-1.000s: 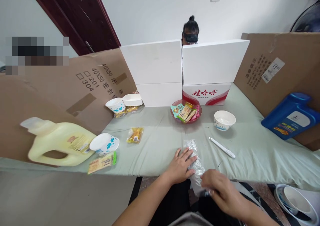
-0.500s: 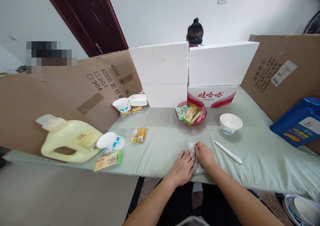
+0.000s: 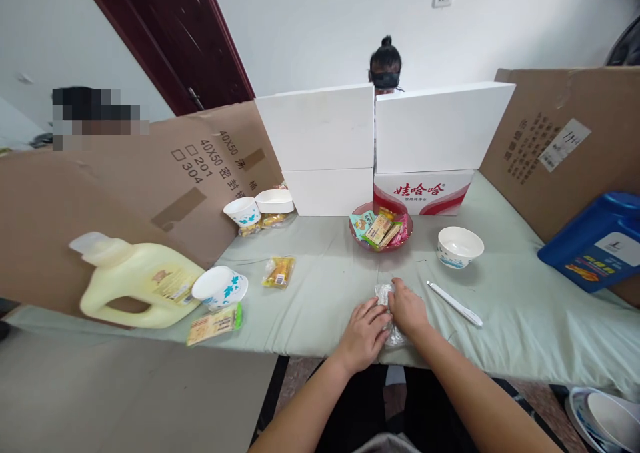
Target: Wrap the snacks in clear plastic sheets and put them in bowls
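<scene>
A crumpled clear plastic bag [image 3: 384,293] lies at the table's near edge, between and partly under my hands. My left hand [image 3: 366,333] rests on its left side, fingers stretched out and slightly spread over the plastic. On the other side, my right hand [image 3: 409,311] has its fingers bent and pressed onto the bag, with the fingertips partly hidden. Just right of that hand lies a white pen-like stick [image 3: 455,304]. A white bowl with a blue pattern [image 3: 460,247] stands beyond the stick. Farther ahead, a reddish glass bowl [image 3: 381,245] holds several packaged snacks.
White boxes [image 3: 325,133] form a wall ahead, with a blindfolded person [image 3: 385,63] behind. Cardboard sheets [image 3: 590,139] stand on both sides. Leftward are a yellow jug [image 3: 145,286], a tipped white bowl [image 3: 220,287], flat snack packs [image 3: 215,324] and a yellow packet [image 3: 279,272]. A blue bottle [image 3: 595,243] leans right.
My left hand's fingers have moved slightly right and farther over the plastic. The bag's top looks flatter. My right hand stays at the bag, its fingertips shifted slightly.
</scene>
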The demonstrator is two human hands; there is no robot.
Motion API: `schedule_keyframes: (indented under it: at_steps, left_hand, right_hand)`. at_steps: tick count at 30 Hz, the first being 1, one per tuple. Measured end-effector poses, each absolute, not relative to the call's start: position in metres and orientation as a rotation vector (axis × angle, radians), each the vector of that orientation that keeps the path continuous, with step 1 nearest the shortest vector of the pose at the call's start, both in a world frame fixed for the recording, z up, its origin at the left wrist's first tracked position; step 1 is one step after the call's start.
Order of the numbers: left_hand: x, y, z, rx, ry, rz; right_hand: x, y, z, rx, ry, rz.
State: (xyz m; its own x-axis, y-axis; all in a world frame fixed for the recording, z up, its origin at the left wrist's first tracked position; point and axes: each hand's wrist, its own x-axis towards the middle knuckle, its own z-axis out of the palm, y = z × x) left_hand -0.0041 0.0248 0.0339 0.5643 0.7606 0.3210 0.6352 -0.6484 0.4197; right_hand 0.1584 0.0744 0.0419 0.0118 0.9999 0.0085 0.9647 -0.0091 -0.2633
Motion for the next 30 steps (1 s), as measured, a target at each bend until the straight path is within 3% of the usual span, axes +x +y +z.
schedule_keyframes:
  at_steps: [6, 11, 18, 22, 27, 30]
  left_hand:
    - [0.003, 0.027, 0.036, 2.504, 1.231, 0.579]
    - [0.002, 0.027, 0.037, 2.523, 1.231, 0.539]
    - [0.003, 0.027, 0.038, 2.545, 1.274, 0.463]
    - [0.002, 0.026, 0.034, 2.535, 1.253, 0.503]
    - [0.011, 0.042, 0.043, 2.464, 1.286, 0.845]
    - [0.024, 0.065, 0.050, 2.526, 1.074, 0.786]
  right_hand:
    - [0.184, 0.064, 0.062, -1.984, -2.075, 0.027]
    - [0.183, 0.044, 0.041, -1.476, -2.430, -0.067]
    - [0.196, 0.036, 0.007, -1.715, -2.468, 0.025]
    - [0.213, 0.021, 0.011, -1.726, -2.387, -0.130]
    - [0.217, -0.010, 0.009, -1.283, -2.570, -0.250]
    - [0.213, -0.018, 0.004, -1.286, -2.574, -0.256]
